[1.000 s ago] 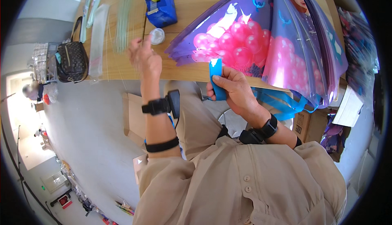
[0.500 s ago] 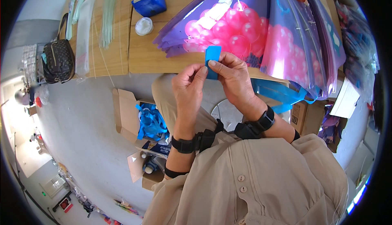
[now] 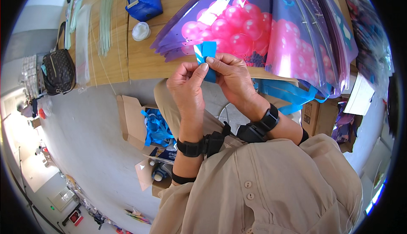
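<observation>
Left hand, right hand pinch blue strip — seemingly above table edge — room leftward.

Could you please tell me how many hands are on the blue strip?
2: the left hand pinches the blue strip from its left side, and the right hand holds it from the right.

No writing can be read, even on the brown carton.

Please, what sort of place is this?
Probably a workshop or packing room: layered purple printed sheets and a blue tape dispenser on a wooden table, with an open cardboard box of blue straps below.
</observation>
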The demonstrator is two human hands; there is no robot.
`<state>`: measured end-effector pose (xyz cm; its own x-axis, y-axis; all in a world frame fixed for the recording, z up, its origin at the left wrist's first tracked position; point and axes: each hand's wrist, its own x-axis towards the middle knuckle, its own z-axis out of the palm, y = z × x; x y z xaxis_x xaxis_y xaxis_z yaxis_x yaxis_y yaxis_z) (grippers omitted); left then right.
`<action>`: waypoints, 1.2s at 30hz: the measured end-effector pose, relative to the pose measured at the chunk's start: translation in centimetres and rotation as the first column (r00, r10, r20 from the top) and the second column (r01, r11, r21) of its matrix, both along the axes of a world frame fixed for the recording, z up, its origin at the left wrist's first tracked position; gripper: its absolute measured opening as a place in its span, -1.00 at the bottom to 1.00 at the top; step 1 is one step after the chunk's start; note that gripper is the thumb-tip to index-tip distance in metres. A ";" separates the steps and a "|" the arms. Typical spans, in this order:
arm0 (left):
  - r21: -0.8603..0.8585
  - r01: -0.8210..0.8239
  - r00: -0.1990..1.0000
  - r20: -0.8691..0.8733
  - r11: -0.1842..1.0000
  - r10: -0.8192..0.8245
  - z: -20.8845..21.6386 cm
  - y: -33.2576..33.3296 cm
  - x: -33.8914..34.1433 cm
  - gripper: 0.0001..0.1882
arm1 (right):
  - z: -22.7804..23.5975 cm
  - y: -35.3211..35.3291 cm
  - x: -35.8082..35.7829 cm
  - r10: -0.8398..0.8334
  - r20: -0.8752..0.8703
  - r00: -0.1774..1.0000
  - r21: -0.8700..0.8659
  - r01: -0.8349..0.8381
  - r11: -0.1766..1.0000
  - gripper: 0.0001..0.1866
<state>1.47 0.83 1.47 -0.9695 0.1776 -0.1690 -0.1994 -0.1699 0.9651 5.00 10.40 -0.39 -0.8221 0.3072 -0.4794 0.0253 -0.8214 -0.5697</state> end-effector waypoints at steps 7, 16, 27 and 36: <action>0.102 -0.041 0.996 0.079 0.994 0.032 -0.1 0.1 -0.3 -0.91 | -1.3 0.6 -0.1 0.002 0.016 1.000 0.038 -0.003 0.999 -0.91; -0.516 0.075 0.794 -0.487 0.854 -0.364 -1.1 -2.5 -7.6 -0.88 | -0.4 3.9 -1.3 0.293 -0.113 0.949 0.631 -0.159 0.759 -0.86; -0.178 0.118 0.941 -0.294 0.977 -0.167 -3.8 -2.3 -7.2 -0.94 | -1.9 4.5 -2.7 0.473 0.100 0.876 0.982 -0.011 -0.187 -0.74; -0.543 -0.109 0.858 -0.474 0.833 -0.196 -4.1 -0.9 -6.9 -0.89 | -1.8 4.5 -2.6 0.530 0.086 0.843 0.979 0.028 -0.203 -0.71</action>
<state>-5.46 -0.09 -2.64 -0.9364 0.2507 0.2458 0.3310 0.3972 0.8560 2.45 14.85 -2.20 -0.9418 -0.1041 0.3195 -0.3077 0.6494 -0.6954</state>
